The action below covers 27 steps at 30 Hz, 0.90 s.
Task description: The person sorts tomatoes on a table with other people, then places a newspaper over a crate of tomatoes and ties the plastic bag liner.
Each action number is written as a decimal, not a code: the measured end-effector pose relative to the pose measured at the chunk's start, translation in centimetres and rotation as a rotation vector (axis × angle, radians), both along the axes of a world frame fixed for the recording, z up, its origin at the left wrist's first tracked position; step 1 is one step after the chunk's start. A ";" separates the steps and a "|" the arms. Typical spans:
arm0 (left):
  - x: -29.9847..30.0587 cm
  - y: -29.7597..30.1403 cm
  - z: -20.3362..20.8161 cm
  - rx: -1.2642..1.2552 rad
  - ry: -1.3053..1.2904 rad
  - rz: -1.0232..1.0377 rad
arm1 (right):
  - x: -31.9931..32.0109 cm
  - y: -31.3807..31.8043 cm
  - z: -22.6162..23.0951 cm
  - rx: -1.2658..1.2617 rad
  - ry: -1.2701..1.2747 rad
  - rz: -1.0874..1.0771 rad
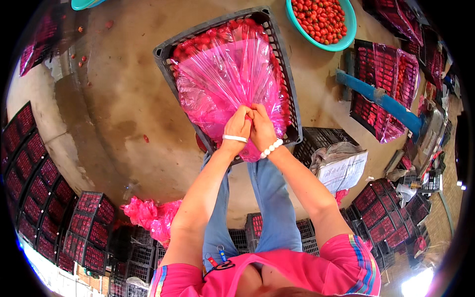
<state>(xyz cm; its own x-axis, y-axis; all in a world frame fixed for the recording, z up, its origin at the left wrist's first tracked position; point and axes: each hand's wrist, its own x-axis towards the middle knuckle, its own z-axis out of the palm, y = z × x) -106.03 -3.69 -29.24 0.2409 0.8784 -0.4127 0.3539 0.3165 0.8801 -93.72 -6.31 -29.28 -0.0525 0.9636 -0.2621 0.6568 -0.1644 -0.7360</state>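
In front of me a black plastic crate [292,106] stands tilted in view, lined with a pink plastic bag [213,81]. Small red fruits [198,44], like cherry tomatoes, show along the bag's far and right sides. My left hand [238,127] and my right hand [262,127] meet over the crate's near part. Both are closed on the gathered bag, whose folds fan out from my fingers. A white band circles my left wrist and a white bead bracelet my right. Some of the bag bunches below my hands.
A turquoise basin [341,45] of red fruits is at the far right. A blue metal bar [378,99] crosses beside a filled crate [363,84]. Stacked crates [89,227] line the left. Loose pink bags [153,218] lie near my legs. Papers [341,171] rest on another crate.
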 end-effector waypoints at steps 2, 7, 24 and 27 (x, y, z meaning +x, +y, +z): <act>0.0 1.5 2.0 0.039 0.110 -0.206 | 0.4 0.3 0.6 -0.190 0.398 -0.249; 2.1 4.9 2.1 0.053 0.565 -0.618 | -0.5 2.1 0.4 -0.009 0.459 -0.218; 3.2 3.5 -7.3 -0.272 -0.310 0.439 | 2.9 1.9 5.5 0.069 0.155 -0.496; 0.5 4.5 -4.6 -0.301 -0.344 0.387 | 4.8 -1.0 2.1 -0.091 -0.118 -0.144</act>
<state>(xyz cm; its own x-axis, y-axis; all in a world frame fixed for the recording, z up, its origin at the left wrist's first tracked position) -105.49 0.81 -33.84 0.0909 0.7859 -0.6117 -0.1264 0.6183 0.7757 -88.89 -7.31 -27.18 0.1202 0.9312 -0.3442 0.7026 -0.3248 -0.6331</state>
